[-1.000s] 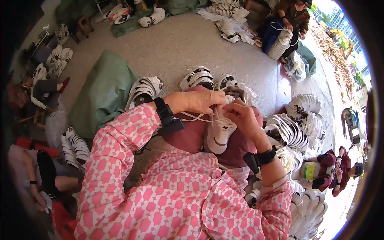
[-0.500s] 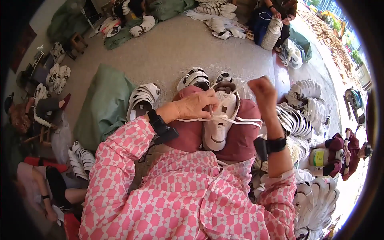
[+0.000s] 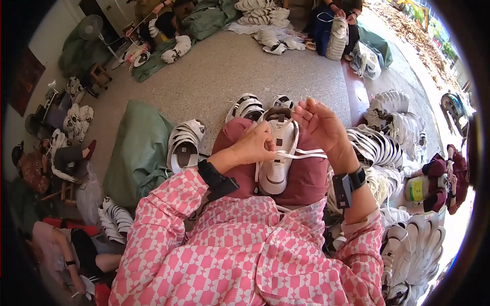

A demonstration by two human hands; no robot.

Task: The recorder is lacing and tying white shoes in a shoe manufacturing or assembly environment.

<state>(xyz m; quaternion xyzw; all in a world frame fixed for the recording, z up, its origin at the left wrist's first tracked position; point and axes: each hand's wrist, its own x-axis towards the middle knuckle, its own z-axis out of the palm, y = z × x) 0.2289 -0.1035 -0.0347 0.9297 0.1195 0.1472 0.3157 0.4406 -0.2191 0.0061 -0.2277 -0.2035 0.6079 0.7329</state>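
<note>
A white and beige sneaker [image 3: 273, 176] rests upright between my knees, toe toward me, with its dark tongue and opening at the far end. My left hand [image 3: 250, 145] is over its left side, thumb and fingertips pinched on a white shoelace [image 3: 306, 153]. From that pinch the lace runs right across the shoe and onto my right thigh [image 3: 309, 176]. Above the shoe's right side, my right hand [image 3: 326, 127] is raised with its fingers apart and palm partly showing. Nothing is visible in it.
Nested white shoe uppers [image 3: 185, 145] stand left of my legs, beside a green cloth-covered heap [image 3: 133, 148]. More sneakers [image 3: 247, 106] sit beyond my knees. Stacked uppers [image 3: 375, 148] and loose laces [image 3: 385, 183] crowd my right. Other people work around the room, one holding a shoe stack [image 3: 338, 38].
My right hand, blurred and curled before, has spread its fingers and come a little inward. My left hand has moved slightly down and left, still pinching lace. The whole view has shifted a little.
</note>
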